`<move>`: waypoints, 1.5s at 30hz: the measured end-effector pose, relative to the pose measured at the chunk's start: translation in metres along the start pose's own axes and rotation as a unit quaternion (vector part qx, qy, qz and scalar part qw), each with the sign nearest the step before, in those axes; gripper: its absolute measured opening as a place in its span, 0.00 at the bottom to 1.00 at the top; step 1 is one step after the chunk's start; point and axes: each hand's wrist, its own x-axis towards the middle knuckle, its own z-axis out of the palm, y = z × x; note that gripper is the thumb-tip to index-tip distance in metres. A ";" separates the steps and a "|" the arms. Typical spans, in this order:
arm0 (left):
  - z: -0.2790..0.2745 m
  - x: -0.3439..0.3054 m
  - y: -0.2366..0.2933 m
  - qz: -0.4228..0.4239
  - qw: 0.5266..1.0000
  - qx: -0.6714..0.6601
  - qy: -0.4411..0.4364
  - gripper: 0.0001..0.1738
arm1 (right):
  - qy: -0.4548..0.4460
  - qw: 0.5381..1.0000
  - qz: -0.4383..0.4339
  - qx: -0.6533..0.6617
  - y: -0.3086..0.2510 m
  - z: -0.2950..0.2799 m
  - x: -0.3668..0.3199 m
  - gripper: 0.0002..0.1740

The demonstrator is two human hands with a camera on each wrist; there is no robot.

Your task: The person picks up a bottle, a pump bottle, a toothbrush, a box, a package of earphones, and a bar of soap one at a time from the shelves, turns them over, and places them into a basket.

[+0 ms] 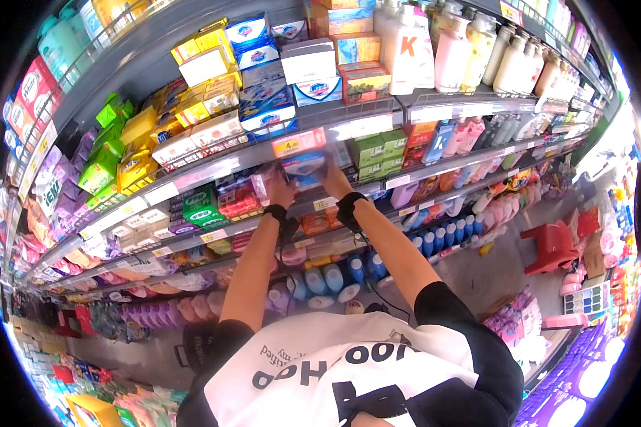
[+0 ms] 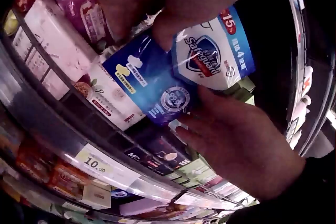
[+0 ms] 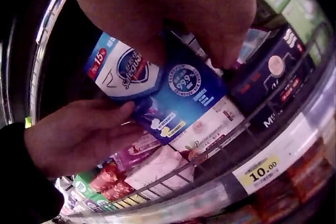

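A blue-and-white Safeguard soap pack [image 1: 306,169] is between my two hands at the shelf under the orange price card. My left hand [image 1: 280,189] grips its left end, and my right hand [image 1: 335,183] holds the right end. In the left wrist view the Safeguard front [image 2: 202,58] and a blue side face show, tilted, with the right hand [image 2: 241,140] at the near edge. From the right wrist, the left hand [image 3: 84,134] has a fingertip at the pack's edge. Behind the pack lie a white soap box [image 3: 210,129] and a dark box [image 3: 275,71].
A wire guard [image 3: 252,124] with a 10.00 price tag [image 3: 260,174] runs along the shelf front. Green boxes [image 1: 377,151] stand right of the hands, red packs [image 1: 238,198] left. Overhead is a shelf of soap packs [image 1: 267,107]. A red stool [image 1: 548,245] stands on the floor.
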 end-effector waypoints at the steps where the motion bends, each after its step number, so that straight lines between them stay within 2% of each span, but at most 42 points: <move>1: -0.002 -0.002 0.005 -0.017 0.999 0.041 -0.018 0.38 | -0.002 1.000 0.002 0.000 0.001 0.001 -0.001 0.43; 4: -0.002 -0.003 0.009 -0.054 0.996 0.071 -0.019 0.39 | 0.011 1.000 0.004 0.026 0.001 0.002 -0.002 0.40; 6: 0.000 -0.006 0.004 -0.070 0.995 0.059 -0.029 0.39 | 0.088 0.995 -0.043 0.016 -0.002 0.003 -0.006 0.30; 8: 0.007 -0.006 -0.013 -0.010 1.000 0.008 0.007 0.39 | 0.107 0.993 -0.043 -0.035 -0.005 -0.001 -0.012 0.27; 9: 0.003 -0.012 -0.002 -0.013 1.000 0.008 0.009 0.39 | 0.126 0.987 -0.043 -0.086 -0.007 -0.003 -0.015 0.25; 10: -0.004 -0.023 0.022 -0.008 0.998 0.027 0.058 0.38 | 0.121 0.988 -0.043 -0.086 -0.012 -0.004 -0.022 0.25; 11: -0.010 -0.035 0.042 -0.004 0.993 0.046 0.107 0.37 | 0.196 0.977 -0.057 -0.064 -0.020 -0.005 -0.033 0.22; 12: -0.010 -0.046 0.053 -0.010 0.993 0.046 0.110 0.37 | 0.268 0.960 -0.071 -0.041 -0.033 -0.008 -0.045 0.20; 13: -0.008 -0.060 0.061 -0.010 0.991 -0.039 0.125 0.36 | 0.201 0.977 0.007 0.071 -0.053 -0.019 -0.063 0.26; 14: -0.006 -0.075 0.064 -0.009 0.982 -0.124 0.142 0.34 | 0.223 0.971 -0.003 0.085 -0.035 -0.005 -0.076 0.26; 15: 0.000 -0.096 0.059 -0.004 0.982 -0.099 0.161 0.34 | 0.243 0.965 -0.016 0.098 -0.015 0.009 -0.085 0.26; 16: 0.006 -0.123 0.052 -0.003 0.981 -0.072 0.180 0.33 | 0.204 0.965 0.051 0.157 -0.033 0.007 -0.105 0.25; 17: 0.003 -0.151 0.063 -0.044 0.981 -0.088 0.169 0.31 | 0.158 0.956 0.125 0.213 -0.054 0.006 -0.132 0.25; 18: -0.002 -0.180 0.074 -0.090 0.978 -0.103 0.160 0.29 | 0.129 0.973 0.117 0.153 -0.015 0.033 -0.156 0.22; 20: 0.005 -0.238 0.061 -0.161 0.976 -0.050 0.141 0.26 | 0.041 0.980 0.138 0.135 0.016 0.070 -0.207 0.19; 21: 0.012 -0.272 0.046 -0.184 0.970 -0.044 0.153 0.26 | -0.012 0.970 0.168 0.173 0.007 0.078 -0.229 0.18; 22: 0.023 -0.309 0.023 -0.245 0.957 -0.067 0.141 0.26 | -0.038 0.969 0.170 0.173 0.013 0.090 -0.251 0.18; 23: 0.033 -0.344 0.001 -0.304 0.939 -0.092 0.130 0.25 | -0.132 0.970 0.173 0.108 0.027 0.104 -0.275 0.17; 24: 0.044 -0.379 -0.023 -0.323 0.931 -0.089 0.143 0.25 | -0.225 0.959 0.170 0.042 0.039 0.117 -0.294 0.16; 25: 0.054 -0.417 -0.045 -0.370 0.915 -0.053 0.155 0.25 | -0.249 0.952 0.171 0.041 0.046 0.128 -0.308 0.16; 27: 0.054 -0.474 -0.060 -0.485 0.859 -0.022 0.161 0.22 | -0.406 0.877 0.257 0.001 0.053 0.145 -0.328 0.14; 28: 0.051 -0.495 -0.073 -0.497 0.850 -0.025 0.173 0.22 | -0.422 0.871 0.252 -0.006 0.044 0.149 -0.328 0.14; 29: 0.050 -0.516 -0.087 -0.544 0.829 -0.015 0.133 0.21 | -0.479 0.850 0.210 -0.059 0.036 0.154 -0.324 0.13; 30: 0.051 -0.536 -0.093 -0.589 0.803 -0.009 0.092 0.21 | -0.494 0.838 0.225 -0.050 0.029 0.159 -0.327 0.12; 31: 0.042 -0.541 -0.081 -0.602 0.791 -0.019 0.105 0.21 | -0.509 0.826 0.239 -0.041 0.033 0.167 -0.333 0.12; 32: 0.031 -0.543 -0.073 -0.611 0.772 -0.082 0.156 0.21 | -0.528 0.815 0.231 -0.053 0.037 0.176 -0.339 0.12; 33: 0.022 -0.549 -0.064 -0.615 0.747 -0.141 0.209 0.21 | -0.513 0.838 0.177 -0.060 0.062 0.193 -0.351 0.12; 34: 0.021 -0.563 -0.063 -0.625 0.732 -0.144 0.229 0.21 | -0.497 0.857 0.121 -0.061 0.072 0.210 -0.359 0.12; 35: 0.020 -0.575 -0.068 -0.607 0.746 -0.137 0.238 0.20 | -0.517 0.847 0.106 -0.063 0.064 0.223 -0.360 0.12; 36: 0.015 -0.593 -0.071 -0.590 0.759 -0.130 0.241 0.19 | -0.524 0.831 0.142 -0.124 0.051 0.233 -0.364 0.12; 37: 0.006 -0.608 -0.073 -0.598 0.748 -0.133 0.256 0.19 | -0.523 0.813 0.174 -0.186 0.044 0.247 -0.369 0.12; 39: -0.013 -0.635 -0.084 -0.616 0.744 -0.150 0.212 0.17 | -0.523 0.813 0.138 -0.218 0.038 0.287 -0.393 0.12; 40: -0.022 -0.651 -0.086 -0.625 0.732 -0.159 0.221 0.17 | -0.514 0.814 0.116 -0.246 0.040 0.298 -0.411 0.12; 41: -0.033 -0.665 -0.088 -0.627 0.706 -0.193 0.266 0.16 | -0.593 0.742 0.152 -0.275 -0.022 0.308 -0.406 0.13; 42: -0.051 -0.676 -0.090 -0.626 0.679 -0.223 0.312 0.16 | -0.604 0.730 0.148 -0.283 -0.027 0.330 -0.422 0.13; 43: -0.080 -0.680 -0.082 -0.639 0.632 -0.262 0.352 0.19 | -0.610 0.736 0.175 -0.236 -0.022 0.353 -0.440 0.12; 44: -0.092 -0.693 -0.086 -0.646 0.620 -0.265 0.358 0.19 | -0.613 0.740 0.203 -0.190 -0.021 0.374 -0.455 0.11; 45: -0.101 -0.705 -0.090 -0.622 0.618 -0.268 0.399 0.18 | -0.622 0.731 0.202 -0.196 -0.034 0.392 -0.464 0.11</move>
